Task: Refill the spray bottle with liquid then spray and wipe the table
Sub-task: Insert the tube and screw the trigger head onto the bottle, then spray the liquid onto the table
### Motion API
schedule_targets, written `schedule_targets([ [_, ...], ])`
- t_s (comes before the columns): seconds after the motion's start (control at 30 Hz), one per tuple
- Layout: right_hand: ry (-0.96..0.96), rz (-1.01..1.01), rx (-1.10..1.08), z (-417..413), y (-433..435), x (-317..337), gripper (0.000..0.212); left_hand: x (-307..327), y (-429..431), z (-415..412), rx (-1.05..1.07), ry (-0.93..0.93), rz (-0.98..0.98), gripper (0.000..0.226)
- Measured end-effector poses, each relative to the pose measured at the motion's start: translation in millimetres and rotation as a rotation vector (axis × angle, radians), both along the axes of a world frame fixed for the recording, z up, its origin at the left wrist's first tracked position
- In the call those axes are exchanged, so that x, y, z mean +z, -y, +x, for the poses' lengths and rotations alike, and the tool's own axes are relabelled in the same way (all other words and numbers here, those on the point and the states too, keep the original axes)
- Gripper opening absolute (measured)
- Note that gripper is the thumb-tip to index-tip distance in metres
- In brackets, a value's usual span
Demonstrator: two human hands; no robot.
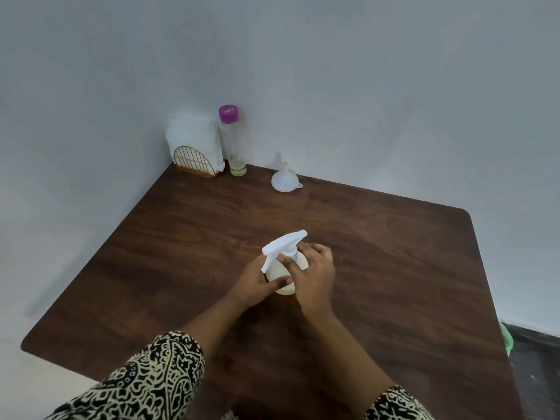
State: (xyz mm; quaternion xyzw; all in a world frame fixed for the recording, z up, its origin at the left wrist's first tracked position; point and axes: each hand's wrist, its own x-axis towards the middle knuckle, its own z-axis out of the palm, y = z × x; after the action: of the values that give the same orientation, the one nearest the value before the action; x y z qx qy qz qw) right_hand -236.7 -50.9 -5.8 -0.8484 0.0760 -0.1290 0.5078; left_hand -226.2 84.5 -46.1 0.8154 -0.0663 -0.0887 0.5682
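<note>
Obs.: The spray bottle (286,288) stands upright near the middle of the counter (394,268), with both hands on it. The left hand (257,283) is wrapped round the bottle's body, thumb across the front. The right hand (315,274) pinches the collar just under the white trigger head (283,245), fingers curled round the neck. I cannot tell whether the head is being screwed on or off.

Handling (judgement): It is a small plastic bottle with pale liquid showing in the lower body, so probably light to moderate in weight. The walls likely give a little under a squeeze. It may be slick if any liquid has dribbled down the outside. The body is the place to steady it, and the ribbed collar is the place to turn. The trigger lever is thin and a poor place to grip for twisting. The bottle is top-heavy with the head on, so it should be kept upright and braced.

Count:
- Spray bottle: 1.
- Tall clear bottle (233,140) with a purple cap (229,113): 1. It stands at the far corner with only a little yellowish liquid at the bottom.
- Funnel (285,178): 1. It is translucent and rests wide mouth down, well apart from the hands.
- Wire napkin holder (195,162): 1. It stands beside the tall bottle and holds white napkins (191,131), whose sheet number is not readable.
</note>
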Motion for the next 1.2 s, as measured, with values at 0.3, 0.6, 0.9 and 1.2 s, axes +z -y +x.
schedule_targets([
  [0.3,-0.012,0.026,-0.122,-8.2,9.7,11.6,0.048,-16.2,41.8,-37.6,0.133,0.038,0.004,0.086],
  [0.6,-0.09,0.32,0.361,-33.4,35.6,5.9,0.06,0.0,30.8,-54.0,-0.083,-0.065,0.11,0.09],
  [0.9,0.011,0.217,0.325,-46.3,39.1,2.5,0.047,-8.5,-0.8,-63.3,-0.168,-0.086,0.641,0.108],
  [1.2,-0.07,0.294,0.133,-50.5,46.7,9.4,0.021,-39.2,-37.1,-111.3,-0.081,-0.092,0.888,0.105],
])
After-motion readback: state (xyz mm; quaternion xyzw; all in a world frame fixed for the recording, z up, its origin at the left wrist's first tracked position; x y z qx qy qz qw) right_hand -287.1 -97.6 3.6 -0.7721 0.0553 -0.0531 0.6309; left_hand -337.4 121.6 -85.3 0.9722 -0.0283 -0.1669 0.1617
